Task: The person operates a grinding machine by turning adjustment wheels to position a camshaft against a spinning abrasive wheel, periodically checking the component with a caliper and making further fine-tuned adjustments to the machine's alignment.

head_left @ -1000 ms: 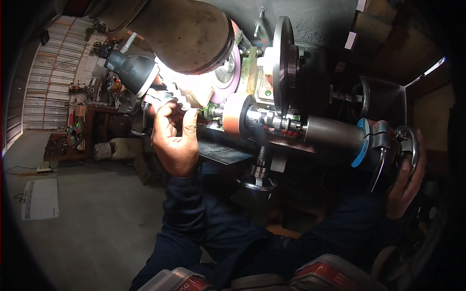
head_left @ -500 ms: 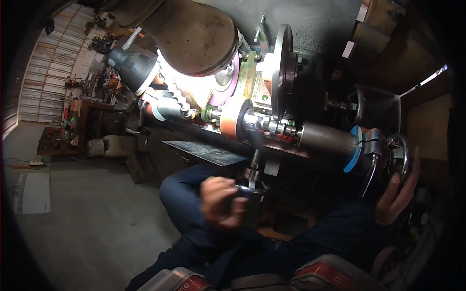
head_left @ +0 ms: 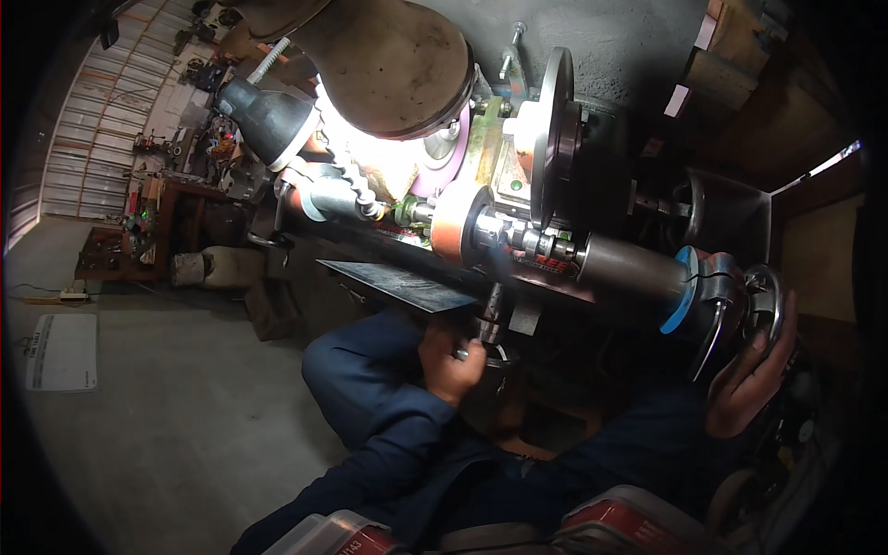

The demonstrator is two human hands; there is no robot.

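Note:
Below the middle of the machine, my left hand (head_left: 450,366) is closed around the small handle of a front handwheel (head_left: 500,356), whose shaft runs up to the machine. At the right end, my right hand (head_left: 751,387) has its thumb and long fingers about the lower rim of a shiny handwheel (head_left: 766,298). Next to that wheel are a clamp lever (head_left: 710,340) and a blue ring (head_left: 680,294) round a grey metal cylinder (head_left: 624,265). Under the bright light sit an orange-sided round part (head_left: 451,222), a camshaft-like metal workpiece (head_left: 532,240) and a pinkish grinding wheel (head_left: 444,159).
A large metal disc (head_left: 553,139) stands upright behind the workpiece. A black lamp (head_left: 266,125) and a big brown housing (head_left: 398,69) hang over the left side. A flat metal plate (head_left: 398,285) juts out above my left knee. Clear-lidded red boxes (head_left: 624,523) are at the lower edge.
My left hand has moved up and right, from a blurred, loose position beside the front handwheel onto its handle. My right hand stays at the right handwheel, its fingers now closer to the rim.

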